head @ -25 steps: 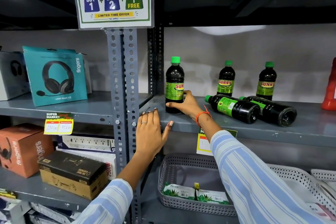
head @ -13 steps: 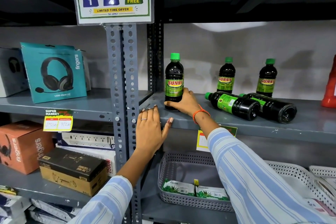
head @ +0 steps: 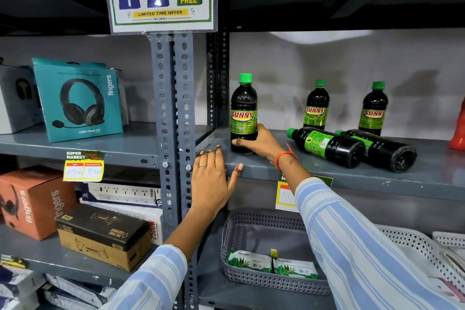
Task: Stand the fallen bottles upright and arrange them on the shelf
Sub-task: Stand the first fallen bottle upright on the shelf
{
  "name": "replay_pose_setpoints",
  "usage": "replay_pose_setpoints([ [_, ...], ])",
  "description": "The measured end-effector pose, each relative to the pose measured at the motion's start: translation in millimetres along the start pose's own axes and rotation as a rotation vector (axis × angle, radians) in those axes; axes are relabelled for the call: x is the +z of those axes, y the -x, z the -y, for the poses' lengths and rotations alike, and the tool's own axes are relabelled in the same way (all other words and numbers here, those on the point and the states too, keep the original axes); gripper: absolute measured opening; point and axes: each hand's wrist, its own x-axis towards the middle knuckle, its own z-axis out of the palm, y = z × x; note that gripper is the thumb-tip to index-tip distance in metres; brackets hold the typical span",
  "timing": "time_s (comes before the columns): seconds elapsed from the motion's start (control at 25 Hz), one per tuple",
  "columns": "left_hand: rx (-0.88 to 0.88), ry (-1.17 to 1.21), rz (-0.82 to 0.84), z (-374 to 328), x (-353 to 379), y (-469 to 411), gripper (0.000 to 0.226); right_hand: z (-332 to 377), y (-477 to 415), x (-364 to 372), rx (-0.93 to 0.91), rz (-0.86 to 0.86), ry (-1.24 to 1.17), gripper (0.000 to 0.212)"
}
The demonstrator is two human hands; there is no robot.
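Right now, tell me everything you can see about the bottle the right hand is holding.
The upright dark bottle with the green cap stands at the left end of the grey metal shelf, near the perforated upright. It looks like clear plastic filled with near-black liquid, and its green label reads SUNNY on a red and yellow band. The right hand wraps its lower body in a grip; its base rests on the shelf.
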Motion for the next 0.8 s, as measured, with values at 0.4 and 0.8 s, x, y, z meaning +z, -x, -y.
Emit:
replay_pose_setpoints([
  [0.4,0.002,-0.009,0.010,0,0,-1,0.078,8,12,-1,-0.029,0.027,-0.012,0.033],
  [0.8,-0.001,-0.007,0.024,2,6,-2,0.084,18,34,-3,-0.083,0.113,-0.009,0.058],
])
